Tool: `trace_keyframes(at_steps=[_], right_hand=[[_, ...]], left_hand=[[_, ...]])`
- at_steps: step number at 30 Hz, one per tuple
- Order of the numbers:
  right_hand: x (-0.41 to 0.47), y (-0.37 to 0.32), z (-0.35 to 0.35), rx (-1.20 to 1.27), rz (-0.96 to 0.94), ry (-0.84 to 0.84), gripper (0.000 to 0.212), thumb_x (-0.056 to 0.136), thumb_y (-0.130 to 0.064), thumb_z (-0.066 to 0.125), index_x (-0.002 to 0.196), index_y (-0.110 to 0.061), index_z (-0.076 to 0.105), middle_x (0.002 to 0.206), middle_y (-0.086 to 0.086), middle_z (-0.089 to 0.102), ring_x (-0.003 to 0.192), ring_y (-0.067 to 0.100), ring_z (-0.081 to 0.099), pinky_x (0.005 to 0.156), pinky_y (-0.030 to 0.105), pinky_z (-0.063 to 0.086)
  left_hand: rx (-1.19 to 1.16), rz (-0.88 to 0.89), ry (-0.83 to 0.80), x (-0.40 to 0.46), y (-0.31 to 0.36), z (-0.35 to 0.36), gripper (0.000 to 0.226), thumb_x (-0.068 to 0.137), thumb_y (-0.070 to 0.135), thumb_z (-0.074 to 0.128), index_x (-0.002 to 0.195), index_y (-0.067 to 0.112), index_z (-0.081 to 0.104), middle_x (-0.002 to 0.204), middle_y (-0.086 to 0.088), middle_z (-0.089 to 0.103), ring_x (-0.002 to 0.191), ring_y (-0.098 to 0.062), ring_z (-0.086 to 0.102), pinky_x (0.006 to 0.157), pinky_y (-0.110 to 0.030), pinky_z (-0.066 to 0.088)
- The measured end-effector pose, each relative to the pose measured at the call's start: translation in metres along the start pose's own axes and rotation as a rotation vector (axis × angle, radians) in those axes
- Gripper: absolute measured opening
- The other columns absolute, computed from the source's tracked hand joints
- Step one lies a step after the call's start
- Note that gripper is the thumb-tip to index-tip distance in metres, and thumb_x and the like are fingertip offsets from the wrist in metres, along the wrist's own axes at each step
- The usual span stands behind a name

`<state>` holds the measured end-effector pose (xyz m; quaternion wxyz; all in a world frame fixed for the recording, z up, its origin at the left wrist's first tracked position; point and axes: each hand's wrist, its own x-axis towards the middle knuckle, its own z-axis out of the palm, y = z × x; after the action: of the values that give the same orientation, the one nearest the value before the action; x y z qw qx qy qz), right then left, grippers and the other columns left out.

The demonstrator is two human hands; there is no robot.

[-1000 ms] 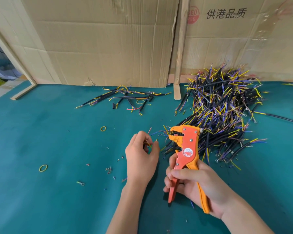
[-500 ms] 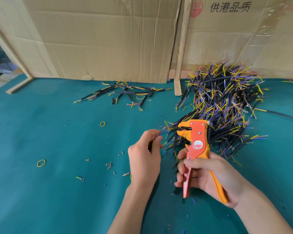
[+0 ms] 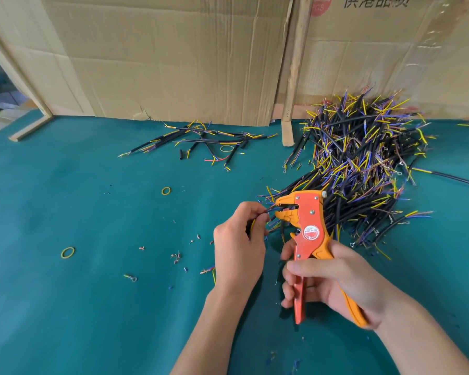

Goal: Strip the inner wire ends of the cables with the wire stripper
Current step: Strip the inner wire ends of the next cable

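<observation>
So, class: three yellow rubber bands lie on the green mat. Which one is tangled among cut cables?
The far rubber band, lying within the small cable cluster by the cardboard. The other two rubber bands lie alone on bare mat.

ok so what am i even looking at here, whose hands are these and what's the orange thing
This is one picture from a camera worn on a person's head, looking down at their own two hands over a green table. The right hand grips an orange wire stripper, a tool that pulls the coating off wire ends. The left hand pinches a cable and feeds its thin wires into the tool's mouth. Behind the tool is a big cable pile, with a smaller bunch further left. Rubber bands and small scraps lie about. Cardboard stands at the back.
</observation>
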<state>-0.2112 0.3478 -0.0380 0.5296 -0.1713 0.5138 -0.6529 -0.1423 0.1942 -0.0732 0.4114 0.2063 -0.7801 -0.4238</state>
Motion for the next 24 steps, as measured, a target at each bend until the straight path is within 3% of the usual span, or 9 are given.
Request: trace_keyframes(at_steps=[5, 14, 18, 24], right_hand=[[-0.0005, -0.0006, 0.0003, -0.045, -0.024, -0.017, 0.028, 0.073, -0.017, 0.084, 0.086, -0.007, 0.062, 0.071, 0.018, 0.051, 0.061, 0.034, 0.054, 0.062, 0.047, 0.054], [0.0007, 0.0022, 0.0057, -0.002, -0.036, 0.04, 0.032, 0.075, -0.026, 0.085, 0.074, -0.012, 0.056, 0.059, 0.012, 0.039, 0.045, 0.023, 0.039, 0.047, 0.035, 0.043], [0.0042, 0.0029, 0.0072, 0.01, -0.071, 0.159, 0.045, 0.071, -0.033, 0.086, 0.065, -0.016, 0.045, 0.052, 0.007, 0.029, 0.035, 0.018, 0.027, 0.04, 0.024, 0.032], [0.0027, 0.0005, 0.0021, 0.143, -0.091, 0.064, 0.029, 0.068, -0.017, 0.085, 0.084, -0.011, 0.062, 0.068, 0.015, 0.046, 0.054, 0.029, 0.049, 0.052, 0.042, 0.048]], left_hand=[[-0.008, 0.002, -0.009, -0.0004, 0.0014, 0.0012, 0.015, 0.092, 0.016, 0.062, 0.09, 0.03, 0.058, 0.077, 0.013, 0.067, 0.063, -0.018, 0.065, 0.065, -0.033, 0.051], [-0.057, -0.01, -0.002, 0.0007, 0.0032, -0.0005, 0.024, 0.092, 0.011, 0.065, 0.089, 0.034, 0.058, 0.076, 0.013, 0.069, 0.063, -0.013, 0.066, 0.062, -0.015, 0.048], [-0.09, -0.034, -0.046, -0.0009, 0.0054, 0.0032, 0.028, 0.093, 0.008, 0.066, 0.088, 0.035, 0.056, 0.075, 0.011, 0.069, 0.062, -0.017, 0.065, 0.063, -0.025, 0.052], [-0.118, -0.117, 0.018, 0.0013, 0.0026, 0.003, 0.029, 0.094, 0.005, 0.064, 0.087, 0.033, 0.057, 0.076, 0.01, 0.067, 0.064, -0.018, 0.063, 0.063, -0.03, 0.051]])
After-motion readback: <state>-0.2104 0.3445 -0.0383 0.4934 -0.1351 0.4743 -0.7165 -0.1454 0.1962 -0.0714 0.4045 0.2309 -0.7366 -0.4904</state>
